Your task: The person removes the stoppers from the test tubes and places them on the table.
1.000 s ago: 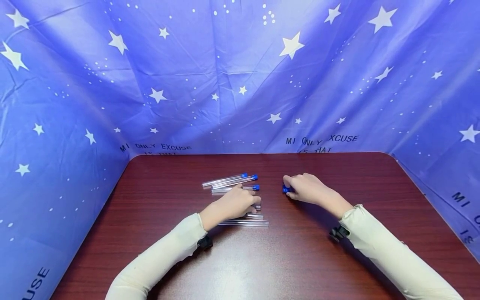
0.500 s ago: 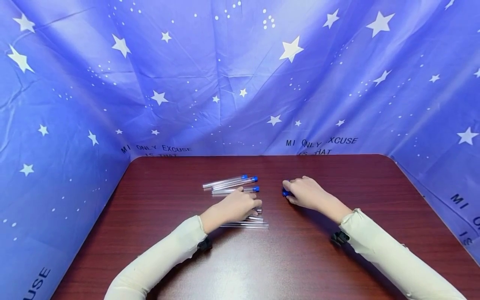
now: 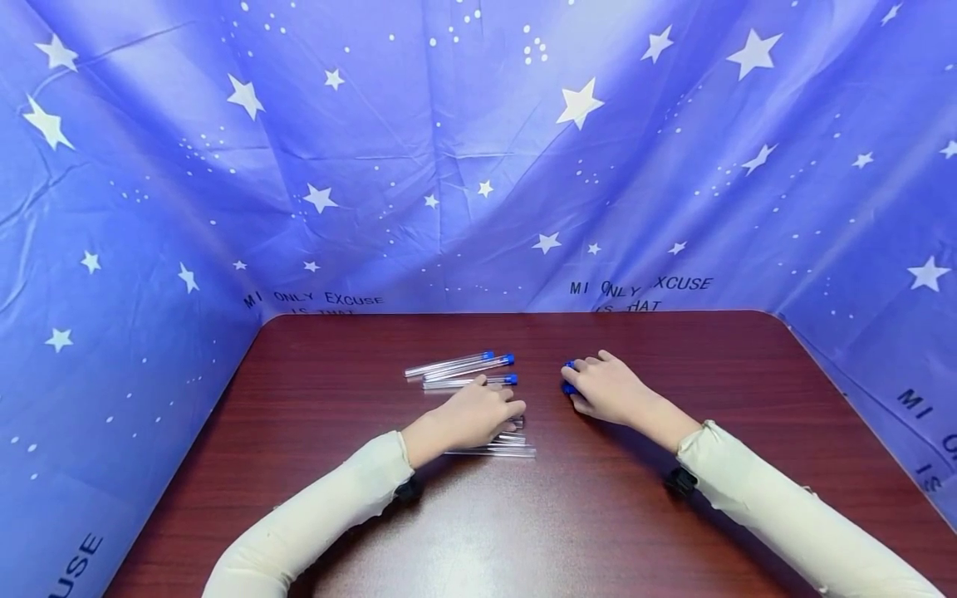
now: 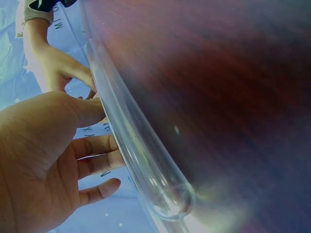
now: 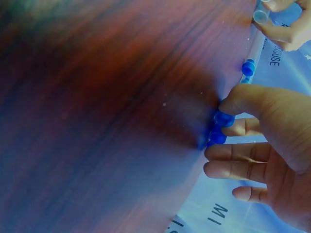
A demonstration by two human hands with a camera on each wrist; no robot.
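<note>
In the head view my left hand (image 3: 463,415) is over a group of clear tubes (image 3: 512,453), its thumb and fingers pinching one near the right end. The right wrist view shows those fingers around an open tube mouth (image 5: 261,17). A clear tube (image 4: 141,131) crosses the left wrist view in front of my left hand (image 4: 39,160). My right hand (image 3: 609,389) is at the small blue caps (image 3: 569,389). Its thumb and index finger pinch one cap (image 5: 224,119) at the table surface, with another cap (image 5: 217,136) beside it; the other fingers extend past them.
Beyond my left hand, several clear tubes (image 3: 449,364) with blue ends lie on the dark red table (image 3: 336,349). A blue curtain (image 3: 478,232) with white stars stands behind the table and along both sides.
My right hand has shifted slightly over the caps, and more blue shows beside its fingertips. My left hand has moved slightly right along the tubes. The head view has tilted up a little.
</note>
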